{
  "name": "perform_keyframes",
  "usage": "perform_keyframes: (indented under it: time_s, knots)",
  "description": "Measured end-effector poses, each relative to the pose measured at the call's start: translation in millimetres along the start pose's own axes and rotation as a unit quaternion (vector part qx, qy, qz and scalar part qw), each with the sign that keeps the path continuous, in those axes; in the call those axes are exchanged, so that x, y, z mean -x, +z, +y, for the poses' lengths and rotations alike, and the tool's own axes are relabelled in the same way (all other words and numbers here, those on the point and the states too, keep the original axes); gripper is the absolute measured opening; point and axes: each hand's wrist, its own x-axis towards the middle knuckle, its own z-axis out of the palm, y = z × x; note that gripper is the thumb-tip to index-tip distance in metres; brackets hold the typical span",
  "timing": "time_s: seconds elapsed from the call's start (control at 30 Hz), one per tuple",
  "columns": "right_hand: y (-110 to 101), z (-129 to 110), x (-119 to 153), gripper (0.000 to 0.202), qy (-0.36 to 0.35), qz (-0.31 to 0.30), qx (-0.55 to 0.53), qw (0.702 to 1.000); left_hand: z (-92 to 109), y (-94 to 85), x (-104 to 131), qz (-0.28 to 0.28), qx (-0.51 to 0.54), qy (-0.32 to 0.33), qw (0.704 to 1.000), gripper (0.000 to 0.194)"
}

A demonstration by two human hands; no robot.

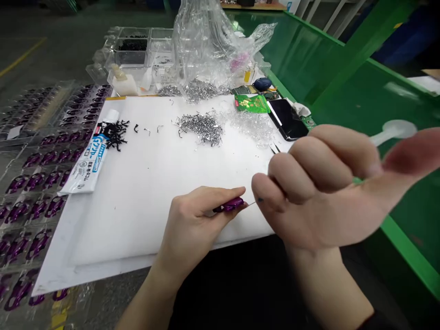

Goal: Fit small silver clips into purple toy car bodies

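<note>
My left hand [192,215] is closed around a small glossy purple part [233,204], pinched between thumb and fingers above the front of the white foam sheet [147,229]. Close to the camera is my right hand [316,188], fingers curled in and thumb stretched out to the right. A thin line, like a fine wire or needle, runs between the purple part and the underside of my right hand; what the curled fingers hold is hidden. Behind that hand shows a pale translucent piece with a rounded end [398,129]; I cannot tell whether it is held. Dark pointed tips [275,149] show beside the fingers.
Small silver pieces [201,128] lie heaped mid-sheet, black pieces [117,134] beside a white-blue tube [87,162] at left. A green packet [252,103] and a phone [287,120] lie back right. Purple parts fill trays [44,178] at left. A green panel [343,91] borders the right.
</note>
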Motion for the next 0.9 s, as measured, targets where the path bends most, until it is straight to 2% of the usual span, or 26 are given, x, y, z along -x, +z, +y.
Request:
perform_keyframes:
  time_s: [0.1,0.3,0.4,0.57,0.8,0.9]
  knots:
    - [-0.4,10.8,-5.1,0.069,0.030,-0.062,-0.086,0.994,2.9,0.2,-0.3,0.002,0.003,0.005,1.000,0.037]
    - [-5.4,21.6,-1.4,0.071,0.046,-0.052,-0.120,0.990,0.8,-3.2,4.1,0.002,0.003,0.011,1.000,0.037]
    - [-6.9,18.0,1.7,0.071,0.062,-0.064,-0.097,0.991,0.2,-3.1,4.8,-0.007,-0.002,0.018,1.000,0.036]
    - [-9.8,8.0,5.4,0.070,0.101,-0.080,0.024,0.991,2.5,-2.4,2.4,-0.016,-0.022,0.033,0.999,0.040]
    - [-13.5,7.8,8.9,0.066,0.090,-0.091,0.023,0.992,2.3,-4.1,2.0,-0.029,-0.024,0.034,0.999,0.038]
    - [-15.0,7.8,7.5,0.066,0.073,-0.077,0.053,0.993,1.5,-4.6,2.2,-0.037,-0.021,0.025,0.999,0.040]
